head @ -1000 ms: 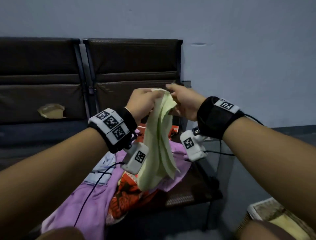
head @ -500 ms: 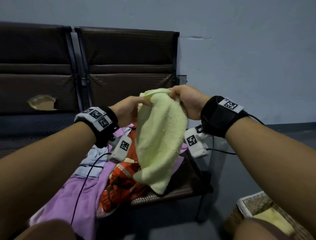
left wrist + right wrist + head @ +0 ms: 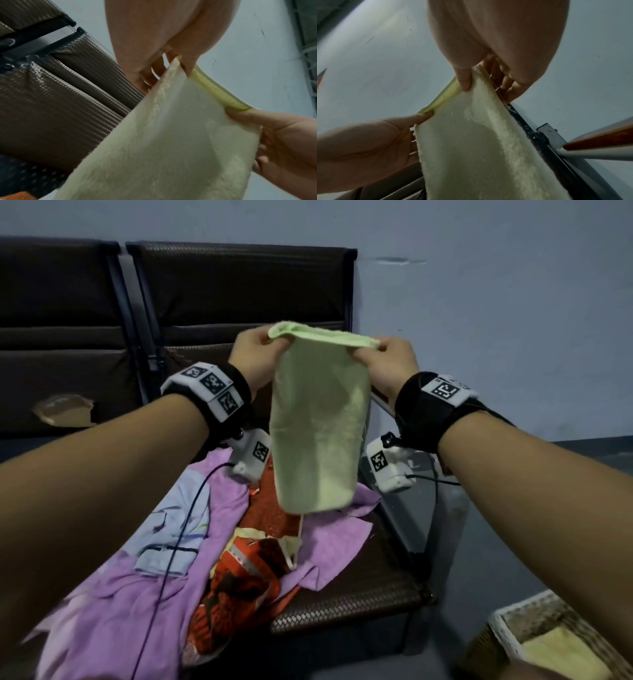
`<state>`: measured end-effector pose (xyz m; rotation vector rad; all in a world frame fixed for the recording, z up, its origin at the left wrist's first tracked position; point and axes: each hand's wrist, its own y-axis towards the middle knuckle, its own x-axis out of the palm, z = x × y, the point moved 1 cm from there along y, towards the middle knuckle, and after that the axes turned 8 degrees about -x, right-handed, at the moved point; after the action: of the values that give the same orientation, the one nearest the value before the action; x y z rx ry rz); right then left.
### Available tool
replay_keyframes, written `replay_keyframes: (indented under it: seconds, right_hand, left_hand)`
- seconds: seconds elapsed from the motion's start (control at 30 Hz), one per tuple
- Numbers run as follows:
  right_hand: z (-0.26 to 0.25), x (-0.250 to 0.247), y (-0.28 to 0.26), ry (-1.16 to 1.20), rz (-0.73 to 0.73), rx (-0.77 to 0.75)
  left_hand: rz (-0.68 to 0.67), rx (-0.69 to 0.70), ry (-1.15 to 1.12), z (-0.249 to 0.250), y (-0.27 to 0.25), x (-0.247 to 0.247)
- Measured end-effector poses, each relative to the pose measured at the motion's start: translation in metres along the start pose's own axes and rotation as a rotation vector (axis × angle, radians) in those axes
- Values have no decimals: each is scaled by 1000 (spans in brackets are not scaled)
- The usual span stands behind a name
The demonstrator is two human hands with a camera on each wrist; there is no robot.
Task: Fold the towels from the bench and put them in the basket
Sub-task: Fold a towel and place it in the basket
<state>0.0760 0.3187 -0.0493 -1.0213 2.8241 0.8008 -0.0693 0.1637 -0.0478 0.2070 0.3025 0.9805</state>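
Observation:
A pale green towel (image 3: 318, 433) hangs flat and doubled in the air above the bench seat (image 3: 359, 601). My left hand (image 3: 260, 350) pinches its top left corner and my right hand (image 3: 383, 361) pinches its top right corner, the top edge stretched between them. From the left wrist the towel (image 3: 163, 142) fills the lower frame under my left hand (image 3: 178, 63); from the right wrist the towel (image 3: 479, 142) hangs below my right hand (image 3: 467, 81). A wicker basket (image 3: 503, 631) stands on the floor at the lower right with a yellowish towel (image 3: 561, 655) inside.
On the seat lies a heap of a purple towel (image 3: 113, 611), a red patterned towel (image 3: 246, 583) and a light blue cloth (image 3: 171, 542). The dark backrest (image 3: 239, 289) rises behind it, with a torn patch (image 3: 63, 410) at the left. A grey wall (image 3: 496, 320) is behind.
The towel was bunched between my hands a second ago. My hands have moved apart and risen, spreading its top edge so it now hangs flat.

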Motion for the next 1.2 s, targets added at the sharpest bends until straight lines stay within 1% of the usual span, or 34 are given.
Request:
replay_keyframes:
  seconds: [0.07, 0.13, 0.2, 0.3, 0.4, 0.43, 0.5, 0.57, 0.63, 0.7, 0.77, 0.9, 0.93, 1.0, 1.07, 1.1, 1.2]
  right_hand:
    - [-1, 0, 1, 4, -17, -34]
    - [6, -3, -5, 6, -53, -20]
    - [20, -7, -18, -36, -134, 25]
    - [55, -15, -49, -173, -329, 98]
    - [91, -20, -87, -371, -588, 171]
    - [104, -21, -103, -397, -692, 225]
    - [118, -23, -125, -327, -858, 390]
    - [128, -20, -145, -240, -965, 580]
    - [135, -18, -155, -205, -1007, 678]
    - [137, -16, -152, -170, -958, 691]
    - [141, -11, -139, -145, -828, 665]
    - [157, 9, -113, -87, -533, 625]
    - [162, 16, -108, -103, -468, 619]
    - [173, 28, -100, -178, -358, 597]
    - [187, 38, -94, -250, -293, 565]
    - [194, 41, -93, -272, -277, 548]
    - [204, 48, -92, -287, -286, 517]
  left_hand:
    - [-35, 24, -52, 2, 2, -6]
    - [-102, -4, -85, -5, -6, -10]
    - [-189, -102, -90, -24, -25, -13]
    - [-333, -306, -50, -63, -62, -15]
    - [-461, -503, 109, -104, -97, -16]
    - [-529, -573, 167, -118, -110, -15]
    - [-654, -679, 284, -131, -126, -13]
    - [-737, -743, 385, -141, -135, -11]
    - [-766, -786, 457, -149, -136, -9]
    - [-732, -788, 448, -153, -130, -6]
    - [-651, -775, 393, -157, -118, -4]
    - [-437, -676, 305, -175, -87, 5]
    - [-386, -653, 313, -181, -79, 8]
    - [-274, -584, 404, -192, -65, 12]
    - [-177, -521, 466, -206, -55, 17]
    - [-157, -510, 473, -214, -51, 19]
    - [-173, -554, 413, -233, -46, 22]
